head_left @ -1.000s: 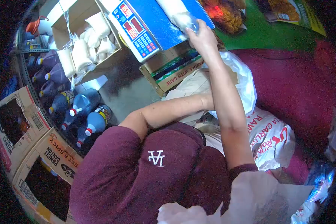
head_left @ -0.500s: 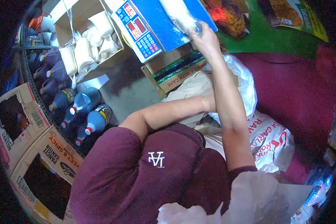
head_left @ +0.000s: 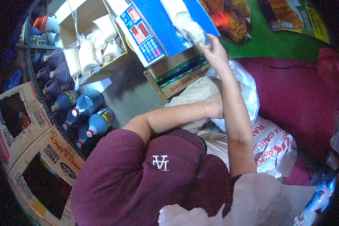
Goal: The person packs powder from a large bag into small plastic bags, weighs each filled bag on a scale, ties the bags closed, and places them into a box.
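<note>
We see the long bag of white powder (head_left: 177, 16) on the blue scale (head_left: 168, 42), its length slanting down toward our nearer right hand (head_left: 217, 55), which pinches its clear end; our left hand (head_left: 216, 106), mostly hidden, we cannot tell.

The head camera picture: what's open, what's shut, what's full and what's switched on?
Scale: on, lit red
Long bag: filled with something white, lying on the scale
Right hand: closed around the long bag's end
Left hand: mostly hidden, can't tell
Carton: open, holding filled white packets
Bottles: capped
Pancit Canton box: cut open
</note>
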`<act>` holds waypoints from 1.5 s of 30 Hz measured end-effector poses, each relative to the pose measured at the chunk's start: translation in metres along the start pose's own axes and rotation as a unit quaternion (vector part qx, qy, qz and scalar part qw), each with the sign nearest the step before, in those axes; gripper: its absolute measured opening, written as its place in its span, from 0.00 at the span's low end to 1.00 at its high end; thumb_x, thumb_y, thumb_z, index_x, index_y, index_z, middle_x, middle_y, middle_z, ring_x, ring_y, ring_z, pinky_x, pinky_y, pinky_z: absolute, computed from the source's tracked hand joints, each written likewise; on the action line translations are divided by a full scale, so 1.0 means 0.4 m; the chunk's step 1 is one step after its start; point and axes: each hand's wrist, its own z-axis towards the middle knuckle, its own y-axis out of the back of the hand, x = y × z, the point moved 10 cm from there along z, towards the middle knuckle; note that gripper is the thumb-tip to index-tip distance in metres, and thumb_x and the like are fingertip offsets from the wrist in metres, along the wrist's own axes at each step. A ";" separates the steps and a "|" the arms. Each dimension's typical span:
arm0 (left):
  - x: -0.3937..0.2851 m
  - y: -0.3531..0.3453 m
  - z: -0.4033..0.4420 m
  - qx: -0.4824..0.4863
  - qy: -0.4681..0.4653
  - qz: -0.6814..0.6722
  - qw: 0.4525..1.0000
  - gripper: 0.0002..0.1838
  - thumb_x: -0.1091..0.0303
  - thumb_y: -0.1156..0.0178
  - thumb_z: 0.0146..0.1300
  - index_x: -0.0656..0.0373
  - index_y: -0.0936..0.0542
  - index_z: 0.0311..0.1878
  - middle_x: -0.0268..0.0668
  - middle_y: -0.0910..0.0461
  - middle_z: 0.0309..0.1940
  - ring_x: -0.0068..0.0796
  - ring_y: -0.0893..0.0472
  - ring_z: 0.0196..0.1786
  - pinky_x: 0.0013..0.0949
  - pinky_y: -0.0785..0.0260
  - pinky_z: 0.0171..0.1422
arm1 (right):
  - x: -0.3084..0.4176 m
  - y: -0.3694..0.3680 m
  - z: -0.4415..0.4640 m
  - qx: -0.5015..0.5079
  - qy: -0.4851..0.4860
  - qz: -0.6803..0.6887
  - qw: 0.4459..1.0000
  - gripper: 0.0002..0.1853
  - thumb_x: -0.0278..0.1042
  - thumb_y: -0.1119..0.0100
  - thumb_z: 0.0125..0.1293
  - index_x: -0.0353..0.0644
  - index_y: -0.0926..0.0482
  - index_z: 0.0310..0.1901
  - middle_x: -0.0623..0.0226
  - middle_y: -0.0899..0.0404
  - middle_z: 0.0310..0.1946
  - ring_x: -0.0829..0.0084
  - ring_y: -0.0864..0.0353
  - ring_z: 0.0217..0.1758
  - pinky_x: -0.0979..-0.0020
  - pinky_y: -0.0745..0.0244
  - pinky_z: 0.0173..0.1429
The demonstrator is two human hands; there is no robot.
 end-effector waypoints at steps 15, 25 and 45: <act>0.005 -0.002 -0.002 0.006 0.004 0.012 1.000 0.19 0.55 0.33 0.46 0.61 0.22 0.32 0.51 0.21 0.37 0.49 0.23 0.42 0.44 0.32 0.51 | -0.003 0.007 -0.014 -0.007 0.016 0.019 1.000 0.30 0.44 0.37 0.57 0.34 0.31 0.57 0.44 0.26 0.53 0.50 0.26 0.57 0.60 0.33 0.61; 0.007 -0.003 -0.007 0.015 0.012 0.022 1.000 0.19 0.54 0.34 0.48 0.61 0.22 0.32 0.51 0.21 0.37 0.49 0.23 0.42 0.43 0.32 0.51 | -0.027 0.007 -0.020 0.021 -0.038 0.008 0.999 0.28 0.45 0.39 0.58 0.38 0.30 0.57 0.47 0.25 0.52 0.51 0.25 0.56 0.60 0.32 0.60; 0.026 -0.061 -0.022 0.092 -0.051 0.176 0.979 0.14 0.65 0.40 0.50 0.59 0.22 0.40 0.47 0.21 0.39 0.50 0.22 0.44 0.49 0.31 0.51 | -0.086 0.051 -0.080 0.018 0.014 0.078 0.997 0.28 0.41 0.36 0.59 0.40 0.31 0.59 0.52 0.23 0.50 0.59 0.22 0.51 0.65 0.29 0.55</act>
